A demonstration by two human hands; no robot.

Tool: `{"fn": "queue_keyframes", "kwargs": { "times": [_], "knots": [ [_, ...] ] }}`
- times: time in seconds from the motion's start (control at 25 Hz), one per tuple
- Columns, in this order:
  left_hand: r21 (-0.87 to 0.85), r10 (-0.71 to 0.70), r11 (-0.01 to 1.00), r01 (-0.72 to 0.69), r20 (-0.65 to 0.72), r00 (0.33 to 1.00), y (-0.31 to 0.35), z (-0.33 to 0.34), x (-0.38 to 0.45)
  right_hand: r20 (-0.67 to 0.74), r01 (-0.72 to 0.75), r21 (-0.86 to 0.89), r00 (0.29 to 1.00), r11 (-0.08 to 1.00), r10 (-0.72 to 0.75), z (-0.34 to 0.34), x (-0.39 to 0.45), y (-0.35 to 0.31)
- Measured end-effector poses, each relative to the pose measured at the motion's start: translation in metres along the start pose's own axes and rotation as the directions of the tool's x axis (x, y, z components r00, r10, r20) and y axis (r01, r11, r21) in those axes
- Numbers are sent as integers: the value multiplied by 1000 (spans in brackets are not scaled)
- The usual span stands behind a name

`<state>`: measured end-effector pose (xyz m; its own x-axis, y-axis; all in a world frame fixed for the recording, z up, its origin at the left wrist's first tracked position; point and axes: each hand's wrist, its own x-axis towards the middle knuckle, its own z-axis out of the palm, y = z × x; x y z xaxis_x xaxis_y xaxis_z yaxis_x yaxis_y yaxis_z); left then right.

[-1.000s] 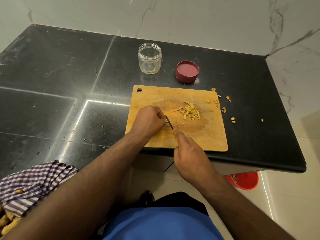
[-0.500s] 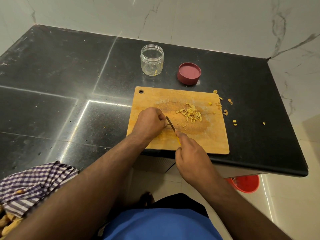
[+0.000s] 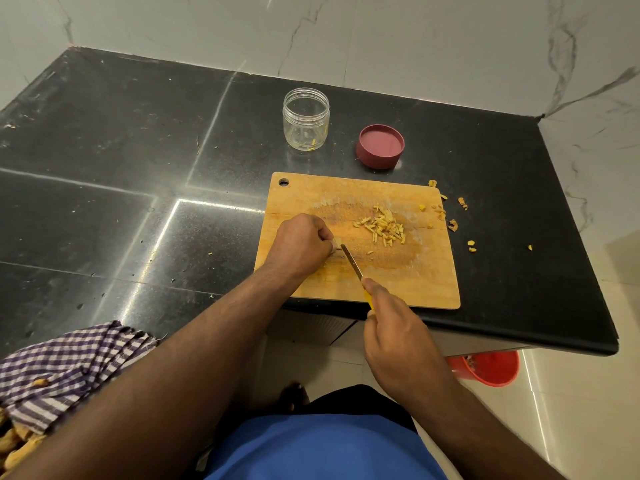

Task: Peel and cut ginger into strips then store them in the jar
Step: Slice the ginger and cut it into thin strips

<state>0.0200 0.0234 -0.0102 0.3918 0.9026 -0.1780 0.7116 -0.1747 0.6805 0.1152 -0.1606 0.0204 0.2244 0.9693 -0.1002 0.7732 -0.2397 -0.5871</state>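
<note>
A wooden cutting board [image 3: 429,282] lies at the counter's front edge. My left hand [image 3: 300,244] curls over a small pale piece of ginger [image 3: 336,242] on the board's left half, mostly hiding it. My right hand [image 3: 398,336] grips the yellow handle of a small knife [image 3: 351,260], whose blade tip rests right beside that piece. A pile of cut ginger strips [image 3: 382,227] sits in the board's middle. Behind the board stands an open clear jar [image 3: 306,118] with a few strips inside, and its maroon lid [image 3: 380,146] lies to the right.
Ginger peel scraps [image 3: 453,225] are scattered on the black counter [image 3: 138,168] right of the board. A checked cloth [image 3: 65,365] with unpeeled ginger [image 3: 14,448] lies at the lower left. A red bin [image 3: 485,367] stands on the floor below the counter's edge.
The knife blade has stayed against the ginger piece under my left hand, shifting only slightly. The view has drifted a little; the pile of strips looks the same.
</note>
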Motion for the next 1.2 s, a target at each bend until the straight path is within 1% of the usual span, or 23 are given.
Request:
{"fn": "queue_keyframes", "kwargs": {
  "times": [0.16, 0.28, 0.44, 0.6, 0.76, 0.84, 0.92, 1.08, 1.2],
  "knots": [
    [30, 20, 999, -20, -11, 1000, -1, 0, -1, 18, -12, 12, 1000, 1000, 12, 0, 15, -2],
    [11, 8, 1000, -7, -34, 999, -1, 0, -2, 42, -13, -4, 999, 1000, 13, 6, 28, -4],
    [1, 17, 1000, -17, -27, 999, -2, -1, -1, 47, -20, -30, 999, 999, 22, 11, 37, -4],
    [-1, 14, 1000, -14, -26, 1000, -2, 0, -1, 37, -9, -30, 999, 1000, 10, 8, 21, 0],
    [8, 21, 1000, -21, -19, 1000, -3, -1, -1, 20, 1, 5, 1000, 1000, -2, 1, -2, 4],
    [14, 27, 1000, -27, -10, 1000, -4, -2, -1, -8, 4, 35, 1000, 999, -4, -3, 0, 3],
    [23, 32, 999, -31, -9, 999, -5, -3, -2, 2, -6, 44, 1000, 999, 6, -3, 7, 0],
    [18, 26, 1000, -25, -31, 999, -5, -3, -3, 34, 16, -1, 999, 1000, -16, 7, 23, -3],
    [8, 17, 1000, -16, -25, 1000, -5, -3, -1, 42, 7, -24, 999, 1000, -6, 11, 30, -3]
  ]
}}
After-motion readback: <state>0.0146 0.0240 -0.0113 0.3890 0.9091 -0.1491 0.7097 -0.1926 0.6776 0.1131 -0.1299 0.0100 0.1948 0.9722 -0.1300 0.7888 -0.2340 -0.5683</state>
